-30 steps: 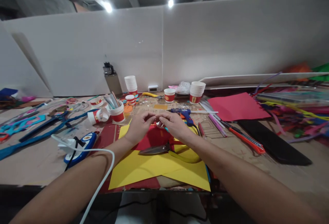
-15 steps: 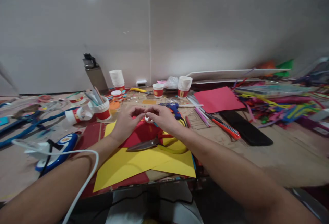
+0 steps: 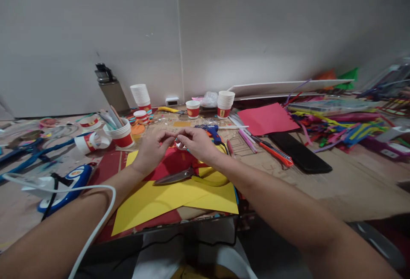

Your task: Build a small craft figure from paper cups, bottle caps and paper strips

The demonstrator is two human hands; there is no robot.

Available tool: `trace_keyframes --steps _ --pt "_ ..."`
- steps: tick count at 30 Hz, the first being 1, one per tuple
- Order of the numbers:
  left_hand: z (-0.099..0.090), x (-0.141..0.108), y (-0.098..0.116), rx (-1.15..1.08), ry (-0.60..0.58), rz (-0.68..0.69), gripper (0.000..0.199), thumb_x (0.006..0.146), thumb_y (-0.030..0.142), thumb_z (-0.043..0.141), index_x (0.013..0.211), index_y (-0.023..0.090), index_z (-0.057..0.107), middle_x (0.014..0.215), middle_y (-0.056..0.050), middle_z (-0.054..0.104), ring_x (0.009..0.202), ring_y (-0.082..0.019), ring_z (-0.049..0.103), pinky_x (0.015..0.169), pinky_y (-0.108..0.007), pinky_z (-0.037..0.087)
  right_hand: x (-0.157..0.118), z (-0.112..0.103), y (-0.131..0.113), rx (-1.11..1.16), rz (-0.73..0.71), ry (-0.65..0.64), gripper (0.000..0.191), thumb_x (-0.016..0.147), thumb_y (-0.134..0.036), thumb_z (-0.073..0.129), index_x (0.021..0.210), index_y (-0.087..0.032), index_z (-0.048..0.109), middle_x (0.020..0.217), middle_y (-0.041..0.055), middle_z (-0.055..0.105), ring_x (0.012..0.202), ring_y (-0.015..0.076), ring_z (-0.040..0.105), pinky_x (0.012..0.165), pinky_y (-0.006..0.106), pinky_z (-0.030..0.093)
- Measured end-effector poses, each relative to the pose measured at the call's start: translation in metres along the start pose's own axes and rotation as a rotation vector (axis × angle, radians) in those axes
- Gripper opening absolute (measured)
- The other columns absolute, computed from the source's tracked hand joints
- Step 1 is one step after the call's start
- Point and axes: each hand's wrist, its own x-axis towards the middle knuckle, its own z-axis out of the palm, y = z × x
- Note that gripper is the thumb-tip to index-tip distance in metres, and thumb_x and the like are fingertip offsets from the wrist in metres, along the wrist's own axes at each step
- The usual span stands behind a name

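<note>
My left hand [image 3: 153,150] and my right hand [image 3: 199,146] meet above the sheets, fingers bent and thumbs against fingertips. A small white piece [image 3: 181,146] shows between them, under my right thumb; the fingers hide most of it, and I cannot tell what it is. Below my hands lies red paper [image 3: 171,164] on yellow sheets [image 3: 150,204]. Scissors [image 3: 174,177] with yellow handles rest on these sheets, blades pointing left. Just beyond my right hand is a blue glue gun [image 3: 211,130], partly hidden.
Left stand a paper cup [image 3: 123,139] holding sticks, a tipped cup [image 3: 88,142] and a blue-white device [image 3: 72,185]. A white cable [image 3: 107,189] crosses my left forearm. To the right lie a utility knife [image 3: 275,154], a black phone [image 3: 299,153], pink-red paper [image 3: 267,119] and colourful pipe cleaners [image 3: 349,132].
The view has shifted slightly, so everything sits a little further left and higher in the picture. My hands keep nearly the same pose around the small white piece.
</note>
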Motion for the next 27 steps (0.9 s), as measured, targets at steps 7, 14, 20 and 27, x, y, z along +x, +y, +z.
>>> trace_keyframes --steps 7,14,20,27 --pt "0.003 0.000 -0.006 -0.034 -0.023 0.088 0.016 0.087 0.027 0.053 0.086 0.020 0.068 0.078 -0.003 0.069 0.074 -0.017 0.060 0.069 -0.028 0.044 -0.002 0.001 -0.006 -0.026 -0.026 -0.040 0.016 0.086 -0.021 0.051 0.081 -0.017 0.065 0.072 0.0000 0.064 0.066 0.0108 0.057 0.065 0.022 0.043" --pt "0.004 0.001 -0.012 0.032 -0.040 0.107 0.032 0.090 0.032 0.048 0.064 0.019 0.059 0.063 -0.001 0.061 0.061 -0.014 0.052 0.059 -0.027 0.037 -0.003 0.001 -0.005 -0.072 -0.017 0.010 0.028 0.090 -0.032 0.051 0.068 -0.017 0.060 0.062 -0.0012 0.059 0.059 0.0107 0.052 0.061 0.023 0.040" --pt "0.005 0.001 -0.012 0.090 0.046 0.199 0.038 0.087 0.027 0.049 0.050 0.019 0.044 0.050 0.002 0.047 0.050 -0.011 0.040 0.053 -0.028 0.027 -0.001 0.000 -0.005 -0.093 0.005 0.012 0.035 0.091 -0.040 0.049 0.068 -0.017 0.060 0.061 -0.0012 0.058 0.060 0.0116 0.052 0.060 0.024 0.038" --pt "0.001 -0.005 0.000 0.059 0.155 0.467 0.044 0.088 0.025 0.048 0.047 0.020 0.034 0.045 0.003 0.038 0.045 -0.009 0.032 0.050 -0.028 0.025 0.005 -0.003 0.001 -0.057 0.048 0.096 0.032 0.088 -0.043 0.051 0.077 -0.017 0.064 0.064 0.0005 0.060 0.062 0.0137 0.055 0.061 0.026 0.042"
